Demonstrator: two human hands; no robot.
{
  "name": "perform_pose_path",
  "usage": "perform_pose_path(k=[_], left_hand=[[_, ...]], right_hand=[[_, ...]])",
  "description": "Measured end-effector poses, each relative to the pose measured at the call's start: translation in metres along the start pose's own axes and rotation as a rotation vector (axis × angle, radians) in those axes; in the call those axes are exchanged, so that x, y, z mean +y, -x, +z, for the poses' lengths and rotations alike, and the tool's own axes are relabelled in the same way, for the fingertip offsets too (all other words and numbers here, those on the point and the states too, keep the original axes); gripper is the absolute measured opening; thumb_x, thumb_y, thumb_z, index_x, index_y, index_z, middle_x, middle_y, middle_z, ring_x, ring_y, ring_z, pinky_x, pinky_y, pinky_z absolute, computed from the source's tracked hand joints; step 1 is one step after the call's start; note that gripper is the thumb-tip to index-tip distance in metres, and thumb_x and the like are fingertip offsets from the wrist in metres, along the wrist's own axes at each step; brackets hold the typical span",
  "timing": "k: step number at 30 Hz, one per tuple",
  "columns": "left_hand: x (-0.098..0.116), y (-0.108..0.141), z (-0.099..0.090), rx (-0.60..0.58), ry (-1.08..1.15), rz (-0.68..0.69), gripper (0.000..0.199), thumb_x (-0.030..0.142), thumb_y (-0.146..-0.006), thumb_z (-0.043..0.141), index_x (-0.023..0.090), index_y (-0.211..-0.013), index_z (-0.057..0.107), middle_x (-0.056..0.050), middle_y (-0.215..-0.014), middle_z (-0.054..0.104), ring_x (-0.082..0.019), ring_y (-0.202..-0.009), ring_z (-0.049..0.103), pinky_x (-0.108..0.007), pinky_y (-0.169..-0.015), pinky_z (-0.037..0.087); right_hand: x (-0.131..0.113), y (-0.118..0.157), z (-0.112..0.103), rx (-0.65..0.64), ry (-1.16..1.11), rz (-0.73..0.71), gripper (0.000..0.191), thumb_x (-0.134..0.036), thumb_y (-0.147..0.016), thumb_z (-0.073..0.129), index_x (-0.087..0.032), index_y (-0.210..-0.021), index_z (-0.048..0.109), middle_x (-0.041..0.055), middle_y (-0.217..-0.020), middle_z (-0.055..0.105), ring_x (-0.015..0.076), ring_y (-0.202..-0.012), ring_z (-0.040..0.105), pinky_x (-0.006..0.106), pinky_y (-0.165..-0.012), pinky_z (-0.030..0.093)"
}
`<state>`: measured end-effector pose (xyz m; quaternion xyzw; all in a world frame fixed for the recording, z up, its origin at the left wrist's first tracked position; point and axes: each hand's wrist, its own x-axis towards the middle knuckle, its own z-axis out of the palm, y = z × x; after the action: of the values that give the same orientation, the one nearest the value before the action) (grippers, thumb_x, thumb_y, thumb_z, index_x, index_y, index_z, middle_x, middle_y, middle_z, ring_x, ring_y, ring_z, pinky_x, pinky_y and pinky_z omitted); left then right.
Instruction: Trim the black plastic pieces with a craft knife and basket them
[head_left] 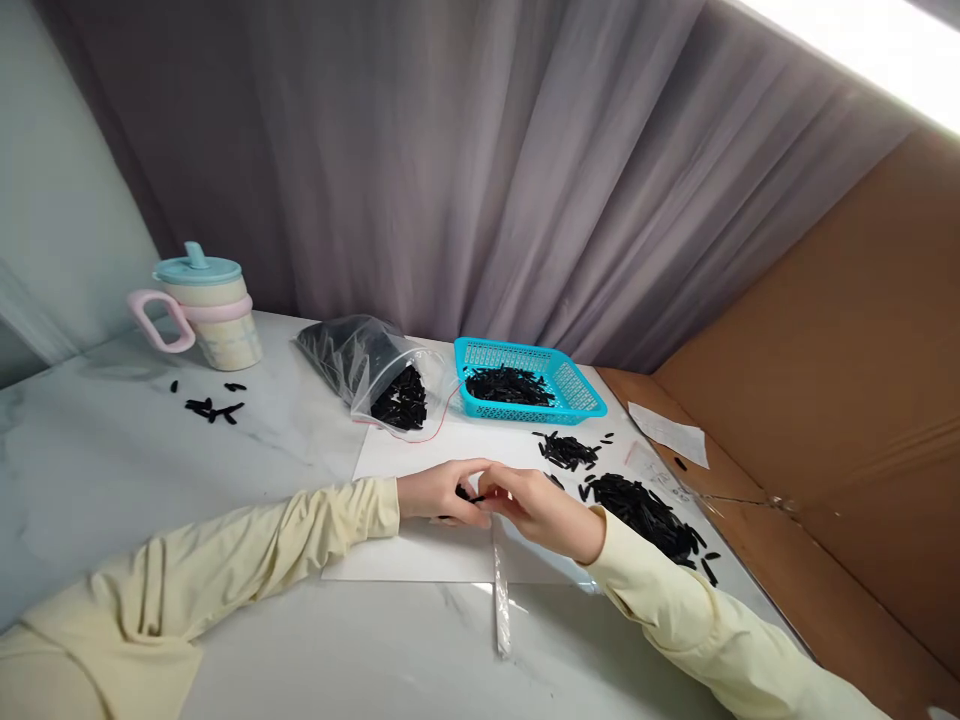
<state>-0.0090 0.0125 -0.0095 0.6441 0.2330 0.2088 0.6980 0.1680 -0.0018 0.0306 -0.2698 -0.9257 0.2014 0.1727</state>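
Observation:
My left hand (448, 492) curls over the white paper (405, 555) with a few small, slim black pieces (466, 493) in its fingers. Meeting it fingertip to fingertip, my right hand (536, 505) pinches at the same black pieces; its exact hold is partly hidden. A narrow clear plastic strip (501, 610) hangs down below the fingers and lies over the paper's front edge. Whether either hand holds the strip's upper end cannot be made out. To the right of my right hand lie a large heap of black pieces (645, 515) and a smaller heap (570, 451).
Behind the paper lies a clear zip bag (352, 365), its mouth spilling black pieces. A blue plastic basket (581, 395) holds more. At left stand a lidded cup (225, 335) and several loose black pieces (214, 410). Cardboard (847, 400) borders the right side, near a paper slip (670, 433).

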Motion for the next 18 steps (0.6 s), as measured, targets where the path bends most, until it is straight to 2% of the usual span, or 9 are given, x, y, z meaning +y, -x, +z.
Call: perform_pose_path(k=[4,7,11,14,18], left_hand=[[0.002,0.003,-0.002,-0.014,-0.035,-0.055,0.067,0.026,-0.068,0.071,0.015,-0.128,0.043,0.011,-0.045,0.044,-0.005,-0.036,0.033,-0.016,-0.033,0.025],[0.003,0.004,-0.002,0.002,-0.071,-0.092,0.059,0.03,-0.069,0.07,0.014,-0.122,0.051,0.009,-0.045,0.045,-0.005,-0.037,0.034,-0.016,-0.036,0.025],[0.003,0.004,0.001,0.043,-0.108,-0.067,0.043,0.032,-0.073,0.066,0.011,-0.11,0.062,0.009,-0.042,0.041,-0.005,-0.038,0.032,-0.018,-0.04,0.028],[0.001,0.004,0.003,0.079,-0.131,-0.062,0.035,0.029,-0.074,0.064,0.009,-0.102,0.067,0.008,-0.042,0.04,-0.005,-0.039,0.033,-0.019,-0.042,0.028],[-0.002,0.004,0.008,0.122,-0.156,-0.077,0.034,0.028,-0.074,0.064,0.009,-0.101,0.069,0.008,-0.041,0.039,-0.004,-0.039,0.03,-0.019,-0.041,0.023]], right_hand=[[0.001,0.021,0.006,0.112,-0.03,0.066,0.011,-0.011,-0.086,0.043,-0.017,-0.08,0.049,-0.0008,-0.062,0.058,0.0093,-0.049,0.051,0.02,-0.049,0.041],[-0.001,0.038,0.011,0.209,-0.052,0.119,0.011,-0.016,-0.09,0.041,-0.017,-0.082,0.048,-0.0014,-0.059,0.056,0.0088,-0.047,0.05,0.019,-0.048,0.04],[-0.002,0.051,0.018,0.337,-0.071,0.152,0.012,-0.018,-0.091,0.041,-0.018,-0.082,0.049,-0.001,-0.061,0.057,0.0084,-0.047,0.051,0.018,-0.047,0.04],[-0.001,0.055,0.023,0.384,-0.07,0.13,0.013,-0.018,-0.091,0.043,-0.018,-0.08,0.05,-0.0021,-0.057,0.057,0.0081,-0.044,0.05,0.018,-0.045,0.04],[0.001,0.057,0.03,0.434,-0.059,0.137,0.012,-0.019,-0.091,0.043,-0.019,-0.083,0.053,-0.0012,-0.058,0.059,0.009,-0.045,0.052,0.019,-0.045,0.041]])
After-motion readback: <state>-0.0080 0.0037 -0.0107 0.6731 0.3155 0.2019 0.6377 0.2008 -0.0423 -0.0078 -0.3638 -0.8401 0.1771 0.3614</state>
